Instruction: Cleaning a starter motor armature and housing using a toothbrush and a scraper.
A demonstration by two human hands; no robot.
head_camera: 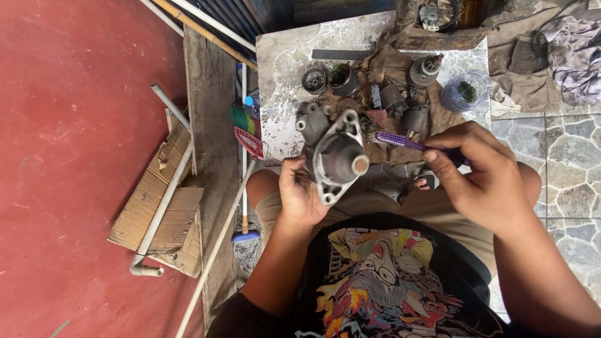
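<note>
Both forearms are raised from the lower edge of the view and bent inward above the lap. The left hand (299, 191) is turned palm-up beneath the grey metal housing (335, 153), with its fingers curled round the lower rim of that housing. The right hand (485, 169) is held to the right of the housing, knuckles upward, with thumb and fingers pinched on the handle of a purple toothbrush (400, 141).

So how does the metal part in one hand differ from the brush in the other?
The grey metal housing is bulky and grimy; the purple brush is thin and bright. The left hand grips the housing from below; the right hand pinches the brush by its handle. Both are held above the cluttered slab.
</note>
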